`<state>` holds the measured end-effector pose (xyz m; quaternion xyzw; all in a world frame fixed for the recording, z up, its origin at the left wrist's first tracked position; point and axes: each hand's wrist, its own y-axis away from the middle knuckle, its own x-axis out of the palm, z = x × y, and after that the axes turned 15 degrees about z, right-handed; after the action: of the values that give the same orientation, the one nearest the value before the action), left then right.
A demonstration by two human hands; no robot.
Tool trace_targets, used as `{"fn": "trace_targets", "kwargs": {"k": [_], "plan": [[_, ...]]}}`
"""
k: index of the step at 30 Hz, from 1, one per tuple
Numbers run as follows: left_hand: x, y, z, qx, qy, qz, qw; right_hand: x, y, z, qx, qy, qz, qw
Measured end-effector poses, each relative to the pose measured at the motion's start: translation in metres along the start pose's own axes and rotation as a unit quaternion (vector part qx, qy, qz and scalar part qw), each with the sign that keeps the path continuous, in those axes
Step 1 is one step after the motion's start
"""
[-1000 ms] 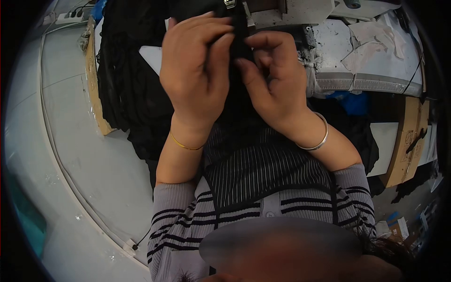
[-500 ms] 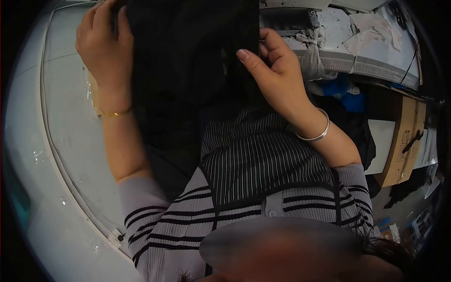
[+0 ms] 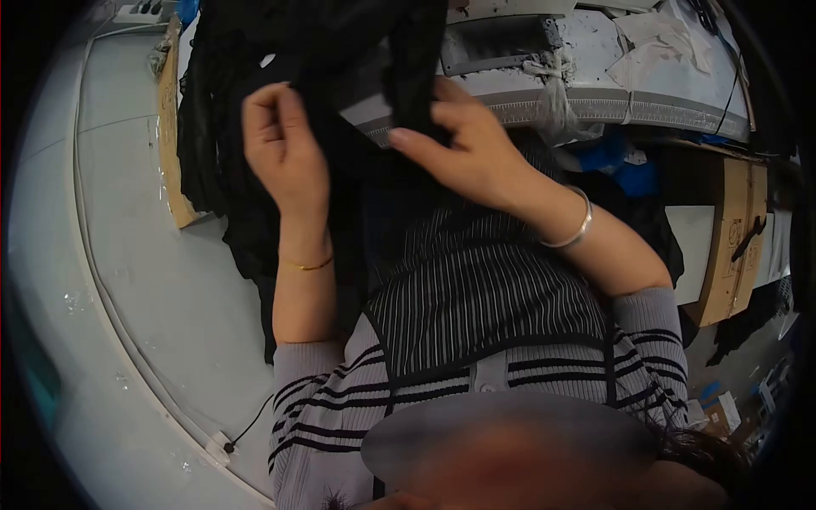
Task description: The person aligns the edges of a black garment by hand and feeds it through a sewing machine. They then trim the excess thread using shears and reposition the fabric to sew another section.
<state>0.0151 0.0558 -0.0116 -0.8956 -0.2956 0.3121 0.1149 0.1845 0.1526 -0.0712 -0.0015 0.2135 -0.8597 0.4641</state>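
Black cloth (image 3: 340, 34) hangs in folds in front of me, across the edge of the work surface. My left hand (image 3: 286, 149) is closed in a pinch at a piece of this cloth, its thumb and forefinger together near the top. On the other side, my right hand (image 3: 476, 153) holds a narrow part of the cloth, with the thumb in front and the fingers partly hidden behind. Between the two hands the cloth parts, and a strip of the pale surface shows through. More dark cloth (image 3: 246, 221) drapes down beside my left forearm.
A white work surface with a ruler edge (image 3: 595, 109) runs along the top right. Tied to it is a clear plastic bag (image 3: 557, 110). Cardboard boxes stand at the right (image 3: 733, 242) and left (image 3: 170, 127). A cable (image 3: 255, 421) lies on the floor.
My left hand has moved right and down, closing into a pinch. My right hand has shifted slightly left and down. The cloth has opened between them, uncovering the left box and the surface's edge.
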Motion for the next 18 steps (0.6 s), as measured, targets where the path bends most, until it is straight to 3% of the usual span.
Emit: {"fn": "trace_targets", "kwargs": {"k": [2, 3, 4, 6, 7, 8, 9, 12, 13, 15, 18], "plan": [[-0.007, -0.035, -0.04, 0.113, 0.012, -0.05, 0.992, 0.007, -0.065, 0.031, 0.243, -0.028, 0.19, 0.951], [-0.004, -0.051, -0.057, 0.177, 0.022, -0.062, 0.982, 0.027, -0.093, 0.024, 0.191, -0.075, 0.154, 0.967], [-0.002, -0.061, -0.061, 0.179, 0.021, -0.061, 0.982, 0.039, -0.113, 0.016, 0.134, -0.119, 0.115, 0.977], [0.001, -0.079, -0.061, 0.267, -0.027, 0.004, 0.963, 0.04, -0.098, 0.02, 0.115, -0.129, 0.147, 0.974], [-0.006, -0.08, -0.043, 0.269, 0.039, 0.088, 0.958, 0.038, -0.082, 0.019, 0.097, -0.134, 0.18, 0.97], [-0.013, -0.084, -0.026, 0.254, -0.034, 0.109, 0.96, 0.038, -0.05, 0.003, 0.048, -0.157, 0.181, 0.97], [-0.016, -0.086, -0.011, 0.236, -0.108, 0.129, 0.957, 0.026, -0.027, 0.005, 0.071, -0.165, 0.203, 0.962], [-0.015, -0.073, 0.008, 0.158, -0.064, 0.131, 0.977, -0.013, 0.009, 0.013, 0.221, -0.16, 0.228, 0.934], [-0.015, -0.07, 0.012, 0.119, -0.035, 0.11, 0.986, -0.013, 0.007, 0.01, 0.226, -0.164, 0.229, 0.932], [-0.004, -0.073, 0.005, 0.106, 0.01, 0.061, 0.992, -0.015, 0.0, 0.003, 0.078, -0.165, -0.025, 0.983], [0.0, -0.076, 0.002, 0.079, 0.058, 0.037, 0.994, -0.042, -0.025, 0.014, 0.149, -0.151, -0.052, 0.976]]}}
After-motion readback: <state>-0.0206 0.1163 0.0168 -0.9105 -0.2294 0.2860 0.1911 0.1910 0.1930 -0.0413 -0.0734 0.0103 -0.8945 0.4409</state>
